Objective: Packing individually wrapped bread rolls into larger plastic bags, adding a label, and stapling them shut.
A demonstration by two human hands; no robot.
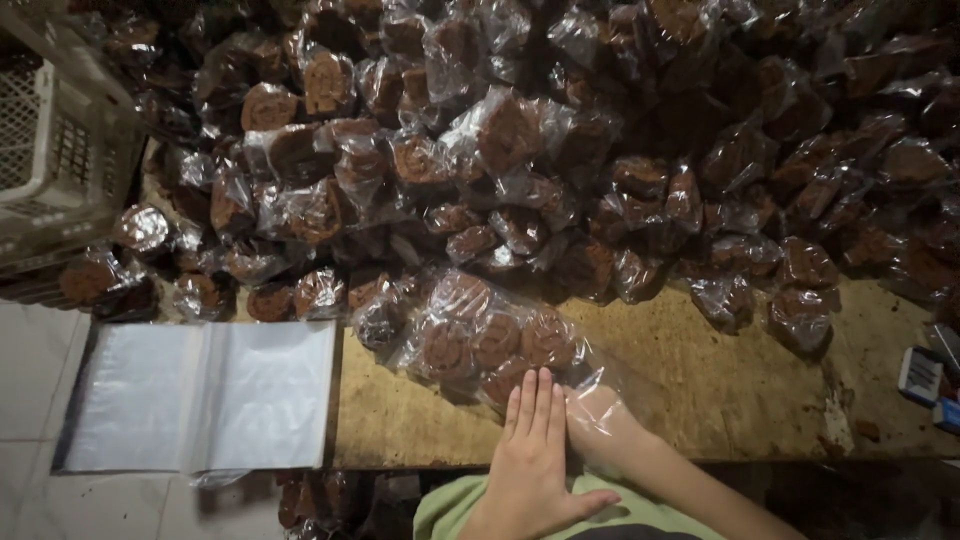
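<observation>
Fingers (535,400) flat on clear bag (490,340) (cookies inside).

Head view, steeply downward, table (700,390) near

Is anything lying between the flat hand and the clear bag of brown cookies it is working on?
Nothing visible: the left hand lies flat on the open end of the clear bag of cookies; the right hand is inside it.

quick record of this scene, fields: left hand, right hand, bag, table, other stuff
left hand: flat on the open end of the bag
right hand: inside the bag's mouth
bag: clear, holds several brown round cakes
table: worn wood, heaped with small wrapped cakes
other stuff: stack of empty clear bags at left; white crate far left
</observation>
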